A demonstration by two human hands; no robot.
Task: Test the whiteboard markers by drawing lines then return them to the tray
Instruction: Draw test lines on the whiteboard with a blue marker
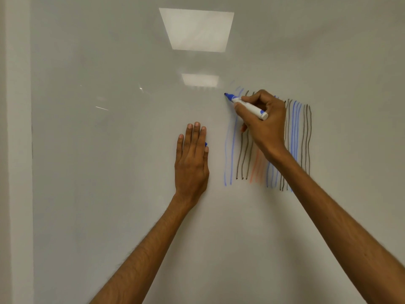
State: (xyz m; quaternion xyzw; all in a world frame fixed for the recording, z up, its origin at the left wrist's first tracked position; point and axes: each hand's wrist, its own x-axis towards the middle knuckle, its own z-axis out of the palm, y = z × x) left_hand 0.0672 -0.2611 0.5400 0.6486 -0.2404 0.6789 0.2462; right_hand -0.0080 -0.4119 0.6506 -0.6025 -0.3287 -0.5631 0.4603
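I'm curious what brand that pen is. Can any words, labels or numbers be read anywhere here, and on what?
None can be read.
The marker in the right hand has faint print, too blurred.
The whiteboard shows only drawn lines.

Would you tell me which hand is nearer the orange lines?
Right: the right hand is just above the orange lines, wrist crossing them; the left hand lies flat to their left.
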